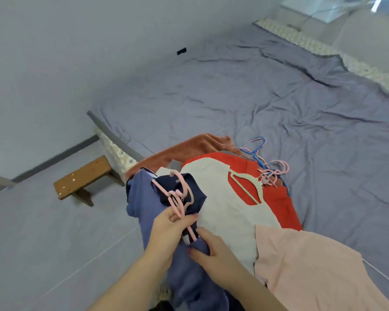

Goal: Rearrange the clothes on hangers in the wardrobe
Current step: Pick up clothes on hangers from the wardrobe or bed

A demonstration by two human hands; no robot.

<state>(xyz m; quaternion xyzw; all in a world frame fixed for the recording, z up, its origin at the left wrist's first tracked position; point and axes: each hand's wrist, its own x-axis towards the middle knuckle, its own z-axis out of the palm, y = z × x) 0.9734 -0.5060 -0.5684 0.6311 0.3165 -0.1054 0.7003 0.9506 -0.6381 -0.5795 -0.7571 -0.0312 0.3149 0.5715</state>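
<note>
Tangle of pink hangers (177,195) just above the left hand (169,223), hooks and bars crossed over a navy garment (190,187). Free one hanger at a time: hold the lowest bar steady in the pinch, then ease the blue garment (144,198) down and away with the right hand (208,245) rather than yanking at the wire. Keep the cloth slack around the neckline to avoid snags, and probably lift the hooks clear of each other before any pull. Left hand reaching in from the lower left, fingers (173,218) curled and pinching the pink bar against the thumb. Right hand just below and to the right of that pinch, knuckles up, fingers folded round a bunch of blue cloth. Beyond the fingertips, spread on the grey bed (256,97): cream garment (222,205), red garment (276,200), rust garment (200,144) farther off, loose hangers (267,171) past the red. Pale pink garment (305,270) right of the right wrist. No wardrobe in view; hanging up judged not yet begun.
</note>
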